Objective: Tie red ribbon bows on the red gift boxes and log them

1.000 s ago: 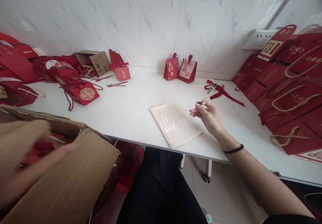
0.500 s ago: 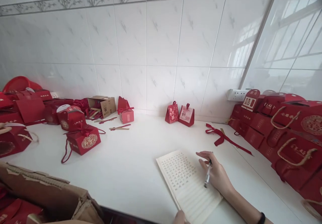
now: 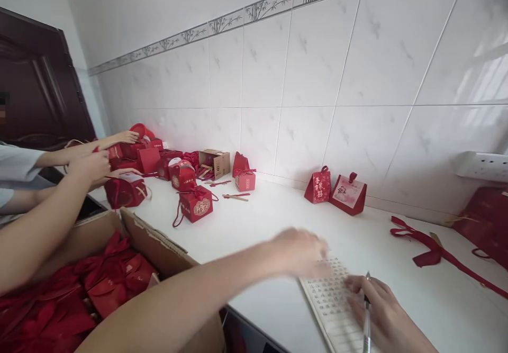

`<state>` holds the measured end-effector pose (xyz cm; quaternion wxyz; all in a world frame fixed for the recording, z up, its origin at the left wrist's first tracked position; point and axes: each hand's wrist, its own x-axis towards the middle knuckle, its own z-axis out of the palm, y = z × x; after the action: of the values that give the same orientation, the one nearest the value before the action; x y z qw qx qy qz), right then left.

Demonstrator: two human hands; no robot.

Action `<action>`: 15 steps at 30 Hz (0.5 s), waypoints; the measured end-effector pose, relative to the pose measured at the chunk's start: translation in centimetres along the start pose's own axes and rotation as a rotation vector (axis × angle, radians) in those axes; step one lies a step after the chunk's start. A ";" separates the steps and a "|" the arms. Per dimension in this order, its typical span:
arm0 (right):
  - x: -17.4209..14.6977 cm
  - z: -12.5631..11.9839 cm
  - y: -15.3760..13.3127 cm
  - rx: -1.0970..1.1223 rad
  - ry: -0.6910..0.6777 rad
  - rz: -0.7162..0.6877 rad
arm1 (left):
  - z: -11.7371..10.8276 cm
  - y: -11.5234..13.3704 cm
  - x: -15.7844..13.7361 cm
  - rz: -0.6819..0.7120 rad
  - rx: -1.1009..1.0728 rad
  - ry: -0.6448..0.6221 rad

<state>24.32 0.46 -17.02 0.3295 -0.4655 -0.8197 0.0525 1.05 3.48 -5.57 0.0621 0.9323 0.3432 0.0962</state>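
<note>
My right hand holds a pen with a clear barrel, tilted between the fingers, and rests over the right side of a lined notebook. Rows of handwritten characters fill the upper part of the page. My left hand is stretched across the table above the notebook's top left edge. Motion smears its fingers, so what they do is not readable. Past that hand, two small red gift boxes stand near the wall: one with white characters and one with a pale printed panel.
A cardboard carton of red boxes sits under my left forearm. Co-workers' hands handle red boxes at the far left. A red box with a rope loop, a small carton, and red ribbon lie on the white table.
The view has swung left, bringing a door and co-workers' arms into sight. My left hand has moved from the notebook's bottom edge up over its top. The right hand still holds the pen.
</note>
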 end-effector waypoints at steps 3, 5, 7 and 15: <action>-0.1 0.0 0.0 0.060 -0.041 0.081 | -3.2 -6.5 -0.5 -0.596 0.014 0.525; 0.1 0.0 0.0 0.105 -0.069 0.136 | -4.6 -10.6 -2.0 -0.824 0.051 0.648; 0.3 0.0 0.2 0.132 -0.090 0.152 | -5.6 -13.8 -4.1 -0.985 0.073 0.734; 0.5 0.2 0.8 0.191 -0.049 0.183 | -6.6 -20.9 -13.3 -1.294 -0.015 0.684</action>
<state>24.65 1.34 -17.23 0.3463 -0.5035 -0.7727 0.1716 -23.47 10.98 -4.78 0.0022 0.4605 0.8247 0.3284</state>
